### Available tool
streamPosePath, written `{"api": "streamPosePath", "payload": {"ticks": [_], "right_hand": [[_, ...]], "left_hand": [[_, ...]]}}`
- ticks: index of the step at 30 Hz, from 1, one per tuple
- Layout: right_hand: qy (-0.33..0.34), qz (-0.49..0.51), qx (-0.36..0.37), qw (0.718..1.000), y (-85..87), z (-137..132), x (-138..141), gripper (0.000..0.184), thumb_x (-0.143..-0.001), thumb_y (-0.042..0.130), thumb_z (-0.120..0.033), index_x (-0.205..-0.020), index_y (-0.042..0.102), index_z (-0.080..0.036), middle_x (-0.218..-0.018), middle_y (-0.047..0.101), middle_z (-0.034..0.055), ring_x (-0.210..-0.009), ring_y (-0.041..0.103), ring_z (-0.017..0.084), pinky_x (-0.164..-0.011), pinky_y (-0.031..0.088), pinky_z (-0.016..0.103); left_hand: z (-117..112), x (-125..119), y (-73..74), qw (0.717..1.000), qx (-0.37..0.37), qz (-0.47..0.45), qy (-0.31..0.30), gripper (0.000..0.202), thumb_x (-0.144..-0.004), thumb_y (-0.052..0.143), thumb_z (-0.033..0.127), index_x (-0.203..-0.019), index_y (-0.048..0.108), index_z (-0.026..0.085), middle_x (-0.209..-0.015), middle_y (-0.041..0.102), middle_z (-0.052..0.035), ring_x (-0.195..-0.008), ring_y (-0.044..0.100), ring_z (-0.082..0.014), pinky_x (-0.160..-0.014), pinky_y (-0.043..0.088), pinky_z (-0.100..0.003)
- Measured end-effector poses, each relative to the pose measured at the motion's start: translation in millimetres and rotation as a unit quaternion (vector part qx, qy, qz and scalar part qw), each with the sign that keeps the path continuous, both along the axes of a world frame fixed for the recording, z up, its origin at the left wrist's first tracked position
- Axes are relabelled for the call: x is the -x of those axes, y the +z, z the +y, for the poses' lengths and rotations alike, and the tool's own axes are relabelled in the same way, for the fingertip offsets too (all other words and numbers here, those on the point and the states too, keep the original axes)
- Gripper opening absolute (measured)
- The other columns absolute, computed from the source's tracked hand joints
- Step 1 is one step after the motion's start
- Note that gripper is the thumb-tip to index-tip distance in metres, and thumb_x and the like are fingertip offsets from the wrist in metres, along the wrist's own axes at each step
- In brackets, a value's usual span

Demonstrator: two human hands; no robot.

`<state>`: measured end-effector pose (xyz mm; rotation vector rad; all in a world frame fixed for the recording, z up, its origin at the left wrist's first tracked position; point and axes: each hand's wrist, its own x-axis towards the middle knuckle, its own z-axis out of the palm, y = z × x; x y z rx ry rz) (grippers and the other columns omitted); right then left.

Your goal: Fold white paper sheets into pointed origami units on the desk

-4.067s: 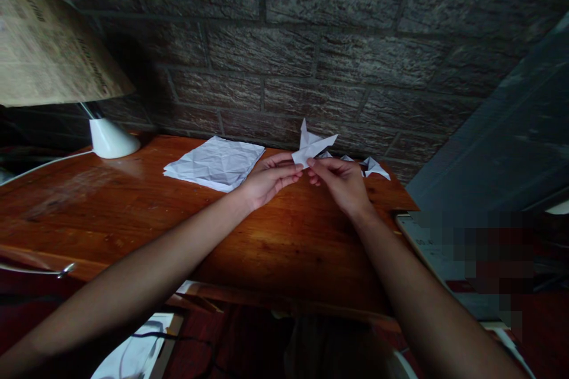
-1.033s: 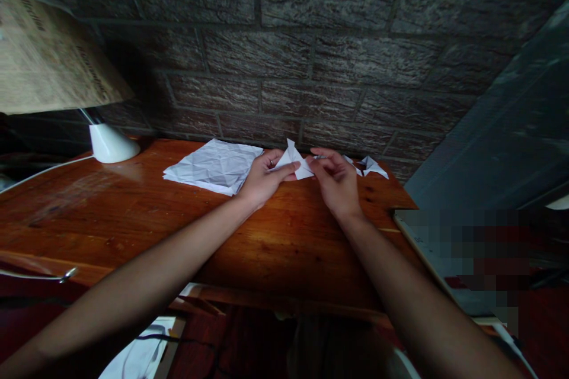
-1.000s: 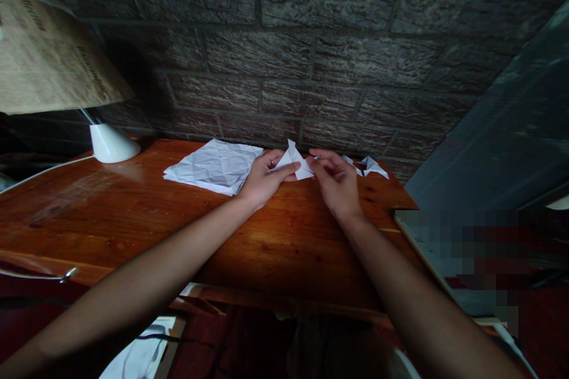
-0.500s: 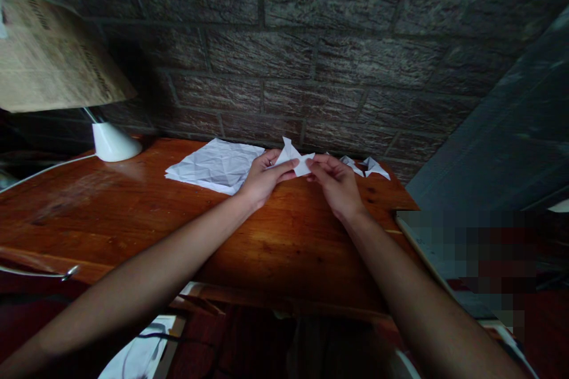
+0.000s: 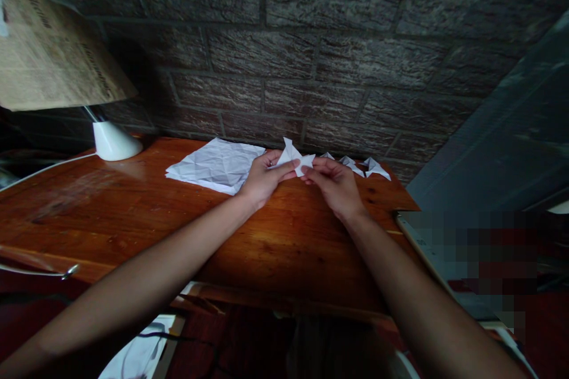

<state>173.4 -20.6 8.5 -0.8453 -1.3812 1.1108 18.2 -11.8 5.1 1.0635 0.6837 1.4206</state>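
A small folded white paper figure (image 5: 293, 157) is held just above the far side of the wooden desk (image 5: 133, 207). My left hand (image 5: 265, 176) pinches its left side between thumb and fingers. My right hand (image 5: 333, 182) pinches its right side, fingertips meeting the left hand's. A crumpled, creased white sheet (image 5: 216, 163) lies flat on the desk just left of my left hand.
Several small folded paper pieces (image 5: 364, 166) lie by the brick wall (image 5: 311, 53), right of my hands. A lamp with a white base (image 5: 115, 141) and printed shade (image 5: 53, 59) stands at the far left. A dark panel (image 5: 498, 130) rises on the right. Papers (image 5: 137, 355) lie below the desk.
The paper figure was held higher about four seconds ago and has come down toward the desk. Over the last second my right fingers shifted left along the figure, closing against my left fingers.
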Motion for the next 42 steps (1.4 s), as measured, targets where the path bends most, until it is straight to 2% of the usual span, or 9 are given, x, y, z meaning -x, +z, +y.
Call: {"api": "streamPosePath", "payload": {"ticks": [4, 8, 12, 18, 24, 30, 34, 38, 42], "right_hand": [[-0.018, 0.015, 0.003, 1.0, 0.0, 0.7, 0.4, 0.028, -0.067, 0.082, -0.039, -0.084, 0.072, -0.02, -0.072, 0.071, -0.0001, -0.065, 0.063, 0.012, -0.069, 0.052, 0.029], [-0.051, 0.053, 0.014, 0.997, 0.1, 3.0, -1.5, 0.029, -0.063, 0.084, -0.037, -0.083, 0.072, -0.021, -0.069, 0.07, -0.0012, -0.064, 0.063, 0.012, -0.062, 0.05, 0.026], [-0.049, 0.074, 0.025, 0.996, -0.9, 6.1, -3.1, 0.031, -0.059, 0.086, -0.035, -0.082, 0.072, -0.021, -0.066, 0.069, -0.0018, -0.064, 0.063, 0.012, -0.059, 0.048, 0.025], [-0.04, 0.087, 0.028, 0.995, -2.6, 6.0, -0.8, 0.025, -0.062, 0.084, -0.031, -0.082, 0.071, -0.021, -0.067, 0.07, -0.0028, -0.063, 0.062, 0.011, -0.06, 0.046, 0.024], [-0.048, 0.065, 0.026, 0.996, -3.8, 4.5, 1.1, 0.027, -0.063, 0.084, -0.034, -0.081, 0.07, -0.021, -0.069, 0.07, -0.0016, -0.063, 0.062, 0.012, -0.06, 0.046, 0.025], [-0.038, 0.057, 0.031, 0.997, -1.3, 3.7, 0.0, 0.03, -0.061, 0.085, -0.038, -0.081, 0.069, -0.021, -0.07, 0.07, -0.0017, -0.062, 0.061, 0.011, -0.06, 0.047, 0.025], [-0.026, 0.037, 0.034, 0.998, -0.5, 1.8, 0.6, 0.036, -0.063, 0.084, -0.04, -0.088, 0.066, -0.021, -0.068, 0.069, -0.0024, -0.06, 0.061, 0.011, -0.058, 0.047, 0.025], [-0.058, 0.02, -0.016, 0.998, -3.5, 0.3, 2.6, 0.045, -0.064, 0.084, -0.039, -0.096, 0.057, -0.024, -0.064, 0.068, -0.0053, -0.061, 0.064, 0.013, -0.06, 0.049, 0.026], [-0.071, -0.019, -0.074, 0.995, -6.0, -0.6, 4.3, 0.033, -0.067, 0.083, -0.038, -0.087, 0.061, -0.023, -0.074, 0.071, -0.0019, -0.069, 0.067, 0.015, -0.07, 0.054, 0.029]], "left_hand": [[0.1, 1.6, 0.9, 1.0, 0.01, -0.014, -0.019, 0.029, -0.062, 0.087, 0.022, -0.085, 0.071, 0.015, -0.089, 0.074, -0.0024, -0.082, 0.069, -0.0137, -0.093, 0.055, -0.036], [-0.8, 4.2, 1.2, 0.996, 0.044, 0.018, -0.074, 0.029, -0.064, 0.086, 0.02, -0.089, 0.074, 0.012, -0.09, 0.076, -0.0075, -0.085, 0.071, -0.0164, -0.096, 0.054, -0.037], [-1.1, 5.6, 0.6, 0.993, 0.057, 0.03, -0.099, 0.028, -0.066, 0.085, 0.019, -0.091, 0.075, 0.012, -0.094, 0.076, -0.0096, -0.088, 0.072, -0.0174, -0.098, 0.052, -0.038], [-1.1, 4.4, 2.8, 0.994, 0.065, 0.031, -0.083, 0.026, -0.063, 0.085, 0.017, -0.086, 0.076, 0.012, -0.089, 0.077, -0.0084, -0.083, 0.071, -0.0159, -0.095, 0.053, -0.036], [-1.4, 2.4, 1.6, 0.997, 0.016, 0.07, -0.034, 0.025, -0.06, 0.086, 0.021, -0.08, 0.075, 0.011, -0.076, 0.075, -0.0062, -0.072, 0.069, -0.0148, -0.086, 0.055, -0.034], [-0.8, 4.2, 0.2, 0.997, 0.026, 0.049, -0.06, 0.03, -0.06, 0.088, 0.025, -0.084, 0.074, 0.013, -0.082, 0.076, -0.0057, -0.078, 0.07, -0.0154, -0.092, 0.054, -0.037], [-0.9, 4.1, 3.6, 0.998, 0.03, 0.005, -0.047, 0.032, -0.059, 0.088, 0.02, -0.086, 0.071, 0.013, -0.087, 0.075, -0.0041, -0.081, 0.069, -0.0147, -0.096, 0.053, -0.039], [-0.8, 3.1, 4.9, 0.999, 0.028, -0.015, -0.023, 0.031, -0.057, 0.088, 0.016, -0.083, 0.071, 0.012, -0.089, 0.074, -0.0047, -0.083, 0.069, -0.0152, -0.097, 0.053, -0.038], [1.1, 3.8, 3.6, 0.998, 0.046, -0.039, -0.021, 0.029, -0.059, 0.086, 0.015, -0.083, 0.071, 0.012, -0.087, 0.075, -0.0047, -0.082, 0.07, -0.0147, -0.095, 0.055, -0.038]]}}
